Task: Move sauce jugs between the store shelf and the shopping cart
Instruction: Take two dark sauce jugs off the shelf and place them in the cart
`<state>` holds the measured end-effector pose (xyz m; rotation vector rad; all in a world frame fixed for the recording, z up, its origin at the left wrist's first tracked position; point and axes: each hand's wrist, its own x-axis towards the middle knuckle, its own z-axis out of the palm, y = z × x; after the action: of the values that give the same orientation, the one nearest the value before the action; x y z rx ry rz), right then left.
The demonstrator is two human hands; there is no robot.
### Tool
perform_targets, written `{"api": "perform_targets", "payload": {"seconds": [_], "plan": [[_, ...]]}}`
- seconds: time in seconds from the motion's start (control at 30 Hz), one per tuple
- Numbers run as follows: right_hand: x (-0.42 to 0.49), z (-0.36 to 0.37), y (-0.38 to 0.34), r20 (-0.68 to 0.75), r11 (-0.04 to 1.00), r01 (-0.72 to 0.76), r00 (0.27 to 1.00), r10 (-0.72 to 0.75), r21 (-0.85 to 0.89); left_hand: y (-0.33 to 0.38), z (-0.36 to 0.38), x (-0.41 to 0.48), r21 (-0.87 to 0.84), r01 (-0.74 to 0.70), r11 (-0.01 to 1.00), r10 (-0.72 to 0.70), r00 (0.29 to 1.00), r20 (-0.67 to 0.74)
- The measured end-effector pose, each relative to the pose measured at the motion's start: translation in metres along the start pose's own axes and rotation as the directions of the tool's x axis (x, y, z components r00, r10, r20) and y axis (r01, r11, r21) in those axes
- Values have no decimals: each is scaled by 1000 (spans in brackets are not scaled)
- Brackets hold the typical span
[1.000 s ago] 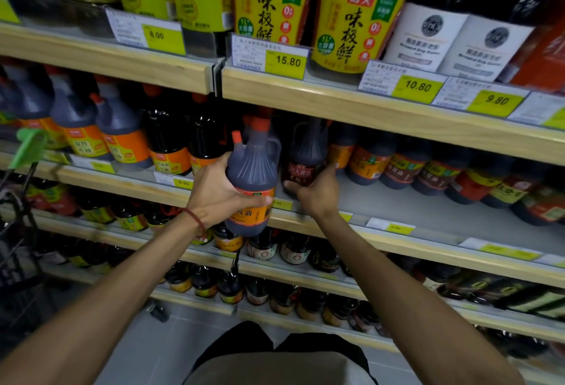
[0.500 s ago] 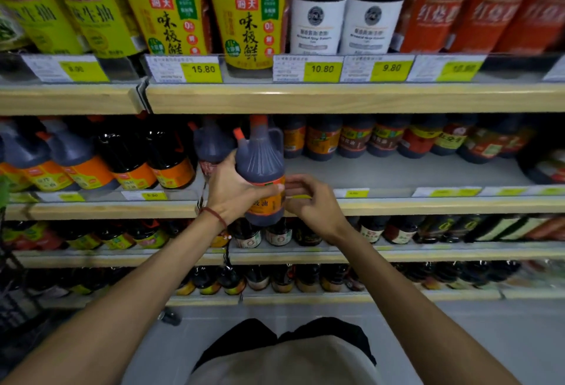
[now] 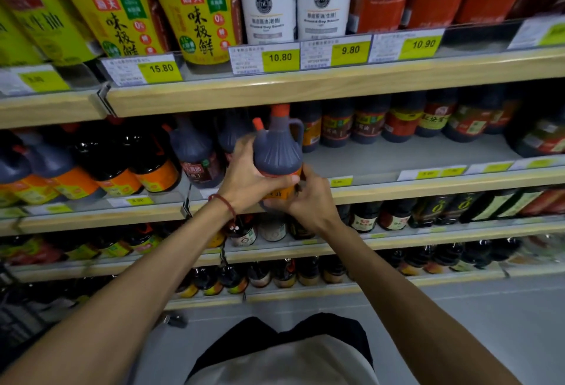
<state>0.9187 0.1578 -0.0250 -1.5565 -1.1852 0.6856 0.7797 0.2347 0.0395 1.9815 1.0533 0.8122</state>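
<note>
A dark sauce jug (image 3: 277,152) with an orange cap, a side handle and an orange label stands upright in front of the middle store shelf (image 3: 397,186). My left hand (image 3: 247,179) grips its left side, thumb across the label. My right hand (image 3: 308,201) holds the jug's lower right side from below, fingers curled round the base. The jug's bottom is hidden by both hands, so I cannot tell whether it touches the shelf edge. More jugs (image 3: 195,155) of the same kind stand on the shelf just to the left.
Behind and right of the jug is a bare stretch of grey shelf board (image 3: 397,155). Large bottles (image 3: 201,20) fill the upper shelf, small bottles (image 3: 272,231) the lower ones. The dark shopping cart (image 3: 18,320) shows at the lower left edge.
My right hand has left the shelf edge and closed on the jug's lower right side. The jug stays upright in both hands, and my view has turned right along the shelf.
</note>
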Motion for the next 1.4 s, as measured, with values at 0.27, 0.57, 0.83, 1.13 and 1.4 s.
{"api": "perform_targets", "payload": {"seconds": [0.27, 0.57, 0.83, 1.13, 1.4], "plan": [[20, -7, -2, -4, 998, -47, 999, 47, 29, -4, -1, 10, -16, 118, 993, -118, 993, -22], [41, -4, -9, -92, 1000, -17, 996, 15, -21, 1, 4, 17, -208, 57, 977, -78, 993, -93], [58, 5, 0, -154, 983, -27, 988, -1, -180, -18, 9, 27, -227, 28, 974, -58, 990, -127], [73, 19, -1, -174, 967, -56, 985, 12, -249, -38, 4, 39, -176, -12, 984, -19, 985, -174], [73, 35, 0, -152, 967, -81, 987, 45, -241, -52, 1, 37, -260, 15, 965, -59, 985, -162]]}}
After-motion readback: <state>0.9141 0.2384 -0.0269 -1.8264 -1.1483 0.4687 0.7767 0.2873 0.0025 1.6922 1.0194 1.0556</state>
